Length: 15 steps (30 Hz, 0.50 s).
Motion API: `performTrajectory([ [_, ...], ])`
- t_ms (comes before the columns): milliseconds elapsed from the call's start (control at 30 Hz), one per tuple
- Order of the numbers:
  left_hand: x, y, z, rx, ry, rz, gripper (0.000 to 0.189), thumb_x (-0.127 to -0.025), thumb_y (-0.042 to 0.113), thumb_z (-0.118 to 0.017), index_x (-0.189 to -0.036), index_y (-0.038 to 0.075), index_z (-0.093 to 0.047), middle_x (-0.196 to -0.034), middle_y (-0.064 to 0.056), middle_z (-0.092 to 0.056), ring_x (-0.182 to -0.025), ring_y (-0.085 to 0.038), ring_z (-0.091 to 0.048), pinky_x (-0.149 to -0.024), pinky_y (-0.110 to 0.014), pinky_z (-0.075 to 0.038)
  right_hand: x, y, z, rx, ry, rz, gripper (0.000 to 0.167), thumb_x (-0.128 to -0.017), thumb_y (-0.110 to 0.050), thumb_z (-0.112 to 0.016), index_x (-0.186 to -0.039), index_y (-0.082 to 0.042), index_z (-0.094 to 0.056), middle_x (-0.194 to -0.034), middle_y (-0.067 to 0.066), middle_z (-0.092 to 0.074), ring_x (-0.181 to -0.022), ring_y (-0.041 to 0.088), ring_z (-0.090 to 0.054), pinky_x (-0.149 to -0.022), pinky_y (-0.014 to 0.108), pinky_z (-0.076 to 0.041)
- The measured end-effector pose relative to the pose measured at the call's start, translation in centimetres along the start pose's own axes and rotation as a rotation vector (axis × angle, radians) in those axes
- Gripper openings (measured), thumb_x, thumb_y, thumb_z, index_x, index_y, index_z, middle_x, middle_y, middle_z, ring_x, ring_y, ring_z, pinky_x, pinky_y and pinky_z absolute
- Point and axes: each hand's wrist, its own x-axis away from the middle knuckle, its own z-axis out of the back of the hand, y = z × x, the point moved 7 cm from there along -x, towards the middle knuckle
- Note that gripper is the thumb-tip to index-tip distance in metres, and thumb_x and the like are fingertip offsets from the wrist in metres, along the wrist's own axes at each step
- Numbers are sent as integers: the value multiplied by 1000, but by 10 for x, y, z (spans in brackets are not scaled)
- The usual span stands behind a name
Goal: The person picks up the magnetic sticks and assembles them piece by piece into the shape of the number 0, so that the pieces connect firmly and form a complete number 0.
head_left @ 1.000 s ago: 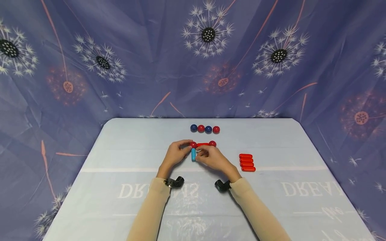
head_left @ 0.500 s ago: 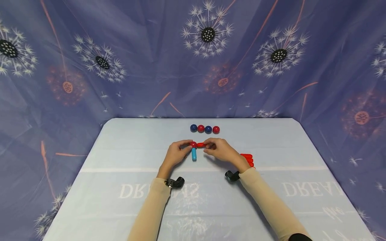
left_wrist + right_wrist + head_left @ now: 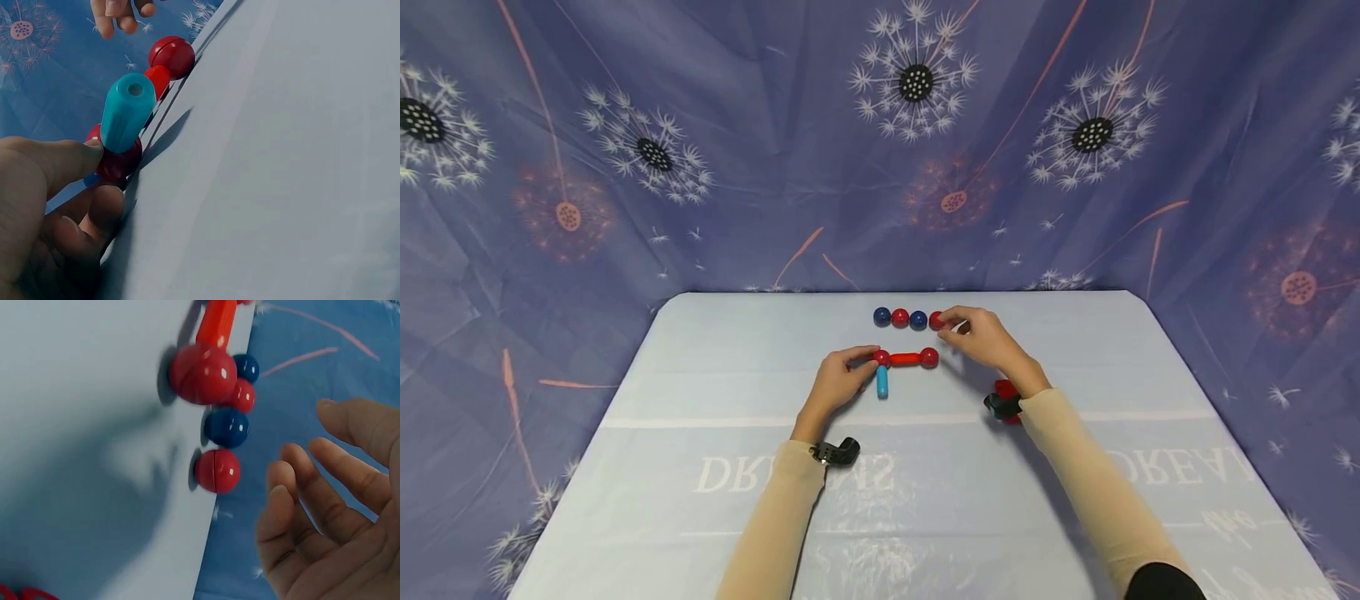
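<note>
My left hand pinches a red ball between thumb and fingers. From that ball a red rod runs right to a second red ball, and a light-blue rod points toward me. My right hand reaches over the right end of a row of balls, nearest its end red ball. In the right wrist view its fingers are loosely bent and apart from that ball, holding nothing.
The row also has a blue ball, a red one and another blue one. Red rods lie at the right, partly hidden under the right wrist camera. A patterned cloth hangs behind the table.
My right hand left the light-blue rod, went to the right end of the red rod, then moved away to the ball row. The left hand stays on its red ball.
</note>
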Motion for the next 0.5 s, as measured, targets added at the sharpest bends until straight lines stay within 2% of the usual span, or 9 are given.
performTrajectory([
  [367, 0, 0, -1, -1, 2, 2, 30, -99, 25, -71, -129, 20, -74, -126, -6, -73, -49, -9, -54, -49, -24, -40, -13, 24, 13, -25, 101, -93, 39, -98, -21, -71, -132, -4, -66, -121, 20, -69, -108, 37, -67, -90, 50, -55],
  [500, 0, 1, 0, -3, 4, 5, 31, -99, 25, -71, -129, 20, -74, -127, -6, -73, -49, -9, -54, -50, -24, -41, -17, 31, 12, -31, 108, -111, 47, -97, -20, -71, -139, -2, -59, -124, 23, -66, -110, 39, -65, -93, 51, -54],
])
